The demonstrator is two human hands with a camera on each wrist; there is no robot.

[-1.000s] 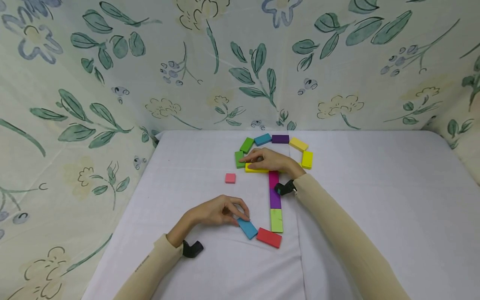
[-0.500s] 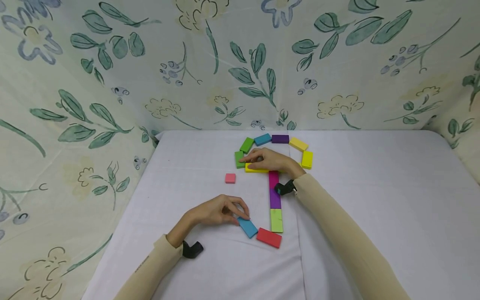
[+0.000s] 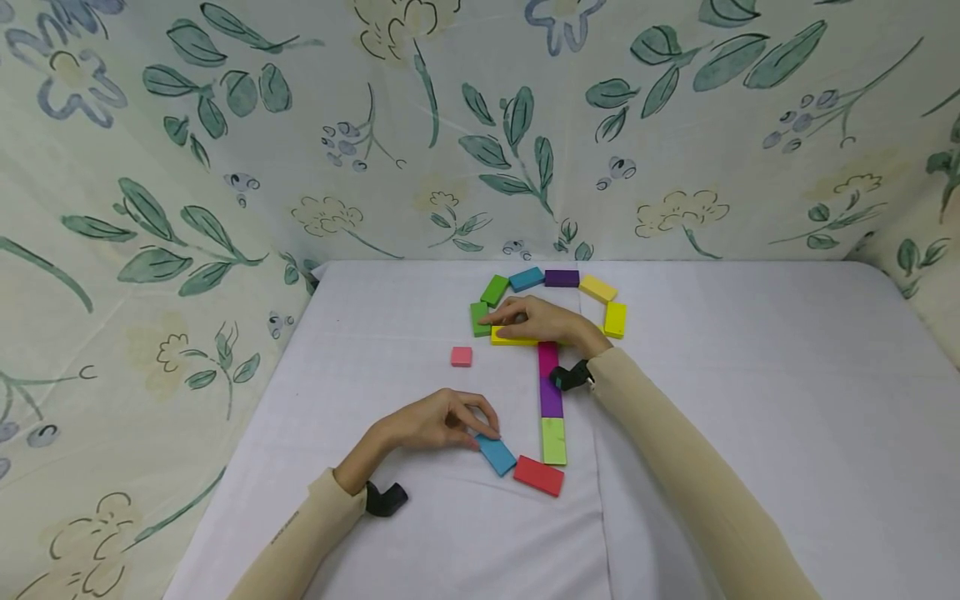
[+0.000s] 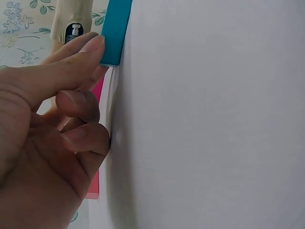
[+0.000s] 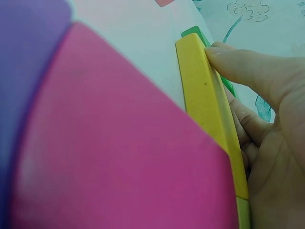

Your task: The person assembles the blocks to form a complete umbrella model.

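In the head view my left hand (image 3: 442, 419) pinches the far end of a blue block (image 3: 497, 456) between thumb and fingers. The left wrist view shows the thumb on this blue block (image 4: 116, 36), the other fingers curled below. The block's near corner meets a red block (image 3: 538, 476). My right hand (image 3: 546, 321) rests over a row of yellow blocks (image 3: 517, 339), partly hiding it. Its forefinger reaches a green block (image 3: 479, 320). In the right wrist view the thumb touches the edge of a yellow block (image 5: 205, 90), with relaxed fingers behind it.
Magenta (image 3: 548, 358), purple (image 3: 551, 400) and lime (image 3: 553, 442) blocks form a line toward the red one. Green, blue, dark purple (image 3: 562, 278) and yellow blocks arch behind the right hand. A small pink block (image 3: 461, 357) lies alone on the white cloth (image 3: 750, 400).
The blue block in my left hand has shifted very slightly, its near end a little farther from me than one second ago. The right hand has stayed still.
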